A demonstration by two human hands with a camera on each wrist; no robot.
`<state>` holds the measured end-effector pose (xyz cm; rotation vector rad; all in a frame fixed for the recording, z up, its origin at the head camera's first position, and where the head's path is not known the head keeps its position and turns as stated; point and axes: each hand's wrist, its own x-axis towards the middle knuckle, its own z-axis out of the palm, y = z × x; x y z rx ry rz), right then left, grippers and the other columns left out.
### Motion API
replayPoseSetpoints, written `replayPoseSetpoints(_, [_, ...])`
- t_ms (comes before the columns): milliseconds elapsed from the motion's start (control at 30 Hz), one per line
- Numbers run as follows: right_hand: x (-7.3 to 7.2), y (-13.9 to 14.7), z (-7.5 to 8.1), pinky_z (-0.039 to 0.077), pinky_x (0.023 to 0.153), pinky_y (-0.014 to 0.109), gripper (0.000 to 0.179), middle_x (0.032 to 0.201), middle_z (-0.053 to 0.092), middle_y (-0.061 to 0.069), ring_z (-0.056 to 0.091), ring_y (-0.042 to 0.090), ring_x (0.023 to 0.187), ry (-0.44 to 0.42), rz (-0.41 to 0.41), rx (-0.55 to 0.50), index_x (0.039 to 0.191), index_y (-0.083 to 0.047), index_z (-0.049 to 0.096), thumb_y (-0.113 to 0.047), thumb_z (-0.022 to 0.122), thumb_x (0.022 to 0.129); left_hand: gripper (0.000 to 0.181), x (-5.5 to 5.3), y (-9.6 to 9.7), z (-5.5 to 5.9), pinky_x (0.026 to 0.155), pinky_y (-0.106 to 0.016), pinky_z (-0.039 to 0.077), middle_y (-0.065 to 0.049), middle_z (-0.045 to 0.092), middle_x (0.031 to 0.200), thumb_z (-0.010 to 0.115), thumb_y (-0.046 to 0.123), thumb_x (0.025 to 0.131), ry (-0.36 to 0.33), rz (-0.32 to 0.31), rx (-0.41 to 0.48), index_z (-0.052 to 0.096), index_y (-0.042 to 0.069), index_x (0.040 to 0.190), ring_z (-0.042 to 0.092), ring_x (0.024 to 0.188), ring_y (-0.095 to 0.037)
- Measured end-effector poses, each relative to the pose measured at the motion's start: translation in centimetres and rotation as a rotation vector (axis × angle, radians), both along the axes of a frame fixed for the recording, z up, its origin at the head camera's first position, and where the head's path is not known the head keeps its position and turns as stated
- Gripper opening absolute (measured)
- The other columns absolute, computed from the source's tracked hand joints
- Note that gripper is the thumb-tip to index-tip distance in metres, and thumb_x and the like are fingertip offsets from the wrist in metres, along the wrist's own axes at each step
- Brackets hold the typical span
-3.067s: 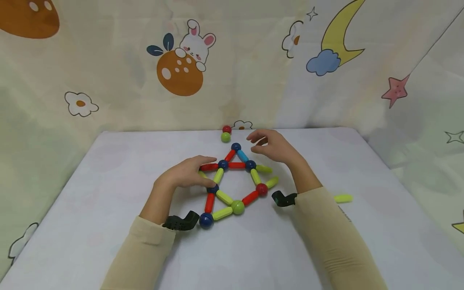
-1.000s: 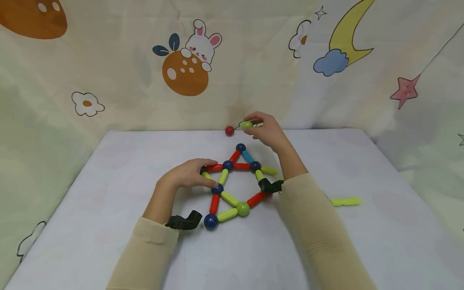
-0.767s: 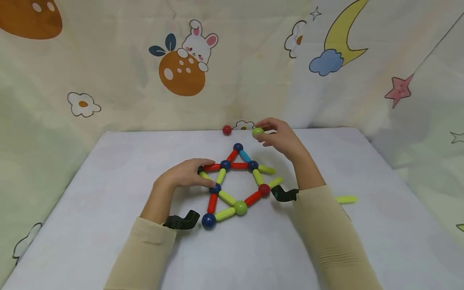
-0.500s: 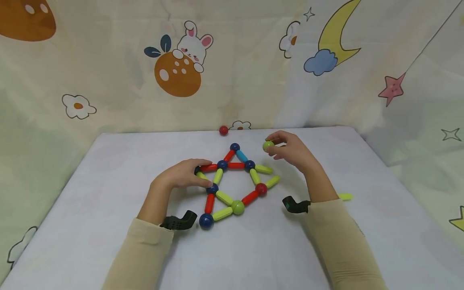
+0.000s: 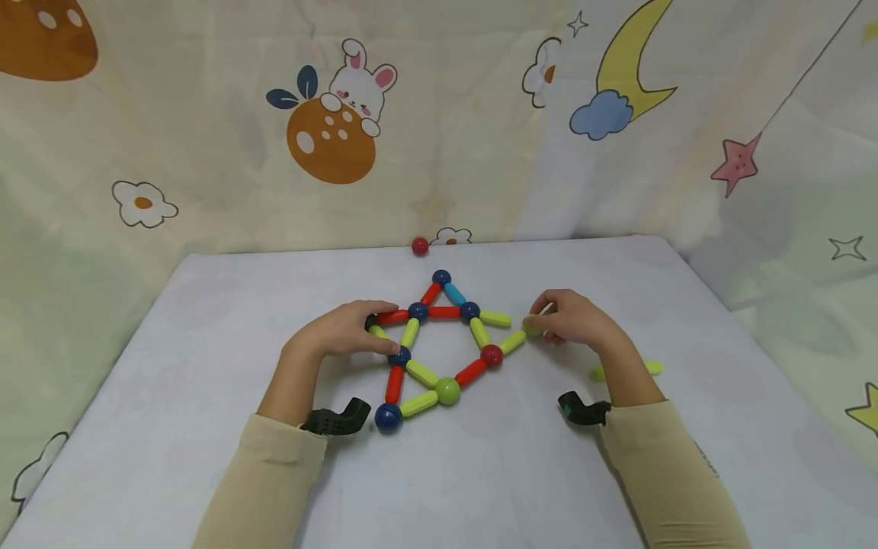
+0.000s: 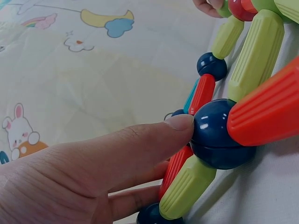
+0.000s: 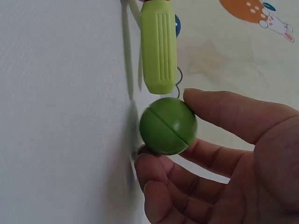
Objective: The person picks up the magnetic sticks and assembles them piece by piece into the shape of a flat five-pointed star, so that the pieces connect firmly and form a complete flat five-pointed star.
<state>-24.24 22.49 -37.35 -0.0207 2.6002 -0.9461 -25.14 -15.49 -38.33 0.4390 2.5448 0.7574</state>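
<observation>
A flat frame of magnetic rods and balls lies on the table, with a red ball joint (image 5: 491, 356) at its right. My left hand (image 5: 343, 332) holds its left side, thumb against a blue ball (image 6: 215, 135) and fingers reaching past a red rod (image 5: 393, 317) toward another, partly hidden blue ball. My right hand (image 5: 575, 316) pinches a green ball (image 7: 168, 126) between thumb and fingers. That ball is right at the free end of a yellow-green rod (image 7: 159, 51) sticking out from the red joint. Another yellow-green rod (image 5: 495, 318) juts out just above it.
A loose red ball (image 5: 420, 245) sits at the table's back edge. Yellow-green rod material (image 5: 654, 367) shows on both sides of the right wrist. A patterned cloth (image 5: 466, 152) hangs behind the white table (image 5: 480, 480). Black camera mounts (image 5: 339, 418) are on both wrists.
My right hand has picked the green ball from beside the red one at the back and brought it forward and right, down to the rod's end. The left hand stays on the frame.
</observation>
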Motion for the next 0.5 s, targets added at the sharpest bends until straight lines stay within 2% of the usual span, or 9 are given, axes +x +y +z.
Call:
replayPoseSetpoints(133, [-0.01, 0.01, -0.15, 0.053, 0.074, 0.031, 0.036, 0.099, 0.068, 0.011, 0.064, 0.021, 0.080, -0.006, 0.013, 0.035, 0.118, -0.005, 0.065, -0.035, 0.067, 0.097, 0.081, 0.00, 0.01, 0.00, 0.112, -0.064, 0.041, -0.013, 0.044, 0.161, 0.077, 0.050, 0.086, 0.000, 0.000, -0.005, 0.047, 0.021, 0.156, 0.037, 0.148, -0.038])
replayPoseSetpoints(333, [-0.05, -0.13, -0.43, 0.054, 0.079, 0.030, 0.035, 0.115, 0.067, 0.015, 0.064, 0.022, 0.090, 0.007, 0.020, -0.022, 0.122, -0.005, 0.066, -0.031, 0.064, 0.099, 0.081, -0.04, 0.00, -0.03, 0.112, -0.064, 0.041, -0.012, 0.044, 0.161, 0.077, 0.050, 0.086, -0.005, -0.002, -0.002, 0.047, 0.022, 0.156, 0.037, 0.148, -0.038])
replayPoseSetpoints(500, [-0.22, -0.76, -0.79, 0.055, 0.080, 0.030, 0.034, 0.118, 0.067, 0.017, 0.064, 0.023, 0.091, 0.027, 0.016, -0.060, 0.125, -0.003, 0.067, -0.027, 0.061, 0.101, 0.081, -0.10, -0.11, -0.11, 0.113, -0.064, 0.041, -0.012, 0.045, 0.161, 0.078, 0.050, 0.086, -0.010, 0.001, 0.004, 0.047, 0.021, 0.155, 0.037, 0.148, -0.038])
